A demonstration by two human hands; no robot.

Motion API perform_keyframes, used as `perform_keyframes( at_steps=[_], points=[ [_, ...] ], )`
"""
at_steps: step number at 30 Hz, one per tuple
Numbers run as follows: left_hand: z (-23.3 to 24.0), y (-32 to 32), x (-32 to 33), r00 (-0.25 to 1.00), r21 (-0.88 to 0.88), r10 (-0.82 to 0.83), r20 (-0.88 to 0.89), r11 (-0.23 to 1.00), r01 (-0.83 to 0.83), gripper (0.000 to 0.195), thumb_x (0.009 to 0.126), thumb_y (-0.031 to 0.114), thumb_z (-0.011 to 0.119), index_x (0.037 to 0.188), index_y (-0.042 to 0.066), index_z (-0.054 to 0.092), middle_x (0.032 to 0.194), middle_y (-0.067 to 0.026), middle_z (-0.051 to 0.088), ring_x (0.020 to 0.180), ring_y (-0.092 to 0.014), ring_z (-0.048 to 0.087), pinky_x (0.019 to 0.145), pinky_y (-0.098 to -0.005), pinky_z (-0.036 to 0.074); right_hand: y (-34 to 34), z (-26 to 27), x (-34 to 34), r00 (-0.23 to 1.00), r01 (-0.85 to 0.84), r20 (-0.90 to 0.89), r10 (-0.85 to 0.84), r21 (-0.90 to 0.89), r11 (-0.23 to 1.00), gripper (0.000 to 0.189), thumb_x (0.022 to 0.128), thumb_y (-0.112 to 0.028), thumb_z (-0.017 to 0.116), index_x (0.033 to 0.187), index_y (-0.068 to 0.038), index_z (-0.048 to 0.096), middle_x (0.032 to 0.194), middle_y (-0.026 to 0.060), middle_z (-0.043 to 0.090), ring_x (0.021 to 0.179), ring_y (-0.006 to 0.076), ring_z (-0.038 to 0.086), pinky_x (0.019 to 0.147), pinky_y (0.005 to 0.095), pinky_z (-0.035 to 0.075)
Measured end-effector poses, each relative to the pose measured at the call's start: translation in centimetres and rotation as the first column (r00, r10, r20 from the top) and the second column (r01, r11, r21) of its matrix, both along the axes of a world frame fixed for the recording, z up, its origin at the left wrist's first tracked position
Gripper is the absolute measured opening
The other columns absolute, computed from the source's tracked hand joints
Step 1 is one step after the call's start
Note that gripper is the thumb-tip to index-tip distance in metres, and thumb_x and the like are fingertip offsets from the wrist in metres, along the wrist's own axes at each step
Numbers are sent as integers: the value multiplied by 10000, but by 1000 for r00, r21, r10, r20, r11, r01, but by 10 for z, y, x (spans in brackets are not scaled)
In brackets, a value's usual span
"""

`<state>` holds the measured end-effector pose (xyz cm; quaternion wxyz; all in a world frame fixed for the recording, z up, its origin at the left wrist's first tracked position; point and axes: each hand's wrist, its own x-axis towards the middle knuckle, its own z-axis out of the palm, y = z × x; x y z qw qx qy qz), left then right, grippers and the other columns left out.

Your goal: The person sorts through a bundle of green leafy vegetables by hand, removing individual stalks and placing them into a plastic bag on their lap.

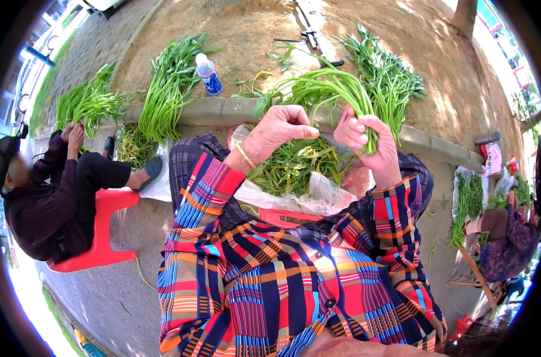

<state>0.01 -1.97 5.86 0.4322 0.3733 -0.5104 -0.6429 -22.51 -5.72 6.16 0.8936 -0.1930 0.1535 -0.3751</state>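
Note:
My right hand (369, 138) is closed around the stem ends of a bunch of green leafy vegetable stalks (342, 85), which bends over to the left. Left of it, my left hand (281, 127) is raised with thumb and forefinger tips together; whether a thin piece is pinched between them cannot be told. Below both hands, between my knees, lies a heap of loose and yellowing leaves (292, 167) on a whitish plastic sheet (324, 189). A pile of long leafy stalks (382, 71) rests on the soil beyond my right hand, and another pile (167, 89) lies over the kerb further left.
A stone kerb (221, 110) runs across before me. A plastic bottle (208, 75) and a dark metal pole (313, 38) are beyond it. At left a person (51, 187) on a red plastic stool (105, 227) handles greens. Another person (507, 241) sits at far right beside greens (469, 196).

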Motion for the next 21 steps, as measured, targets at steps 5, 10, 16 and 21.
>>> perform_keyframes(
  at_steps=[5, 10, 16, 21],
  points=[
    [-6, -1, 2, 1000, 21, -9, 1, 1000, 9, 126, 757, 121, 688, 736, 94, 567, 650, 67, 527, 584, -10, 448, 522, -170, 355, 0, 1, 1, 1000, 2, 10, -2, 10, 1000, 213, 800, -43, 514, 990, 48, 483, 672, 54, 514, 510, 131, 468, 486, 275, 370],
    [-9, -3, 5, 997, 77, -71, 14, 995, 70, 90, 770, 97, 665, 805, 66, 588, 709, 56, 550, 620, -16, 470, 552, -173, 379, -1, 2, -1, 999, 4, 37, -4, 15, 1000, 221, 796, -37, 515, 996, 49, 482, 673, 55, 518, 511, 137, 475, 490, 280, 375],
    [-15, -10, 29, 980, 21, -7, 200, 1000, 3, 177, 810, 48, 582, 980, 7, 608, 748, 37, 563, 655, -23, 489, 583, -166, 395, -1, 2, -3, 999, 25, 37, -26, 24, 999, 215, 798, -37, 519, 992, 49, 484, 672, 57, 519, 508, 137, 471, 486, 280, 372],
    [-19, -14, 46, 815, -412, 242, 526, 911, -4, 242, 826, -17, 495, 1052, 0, 580, 785, -26, 574, 687, -92, 519, 644, -224, 440, -1, 1, -5, 999, 37, 11, -37, 8, 999, 196, 802, -37, 518, 979, 42, 487, 665, 56, 518, 509, 131, 468, 483, 276, 365]
  ],
)
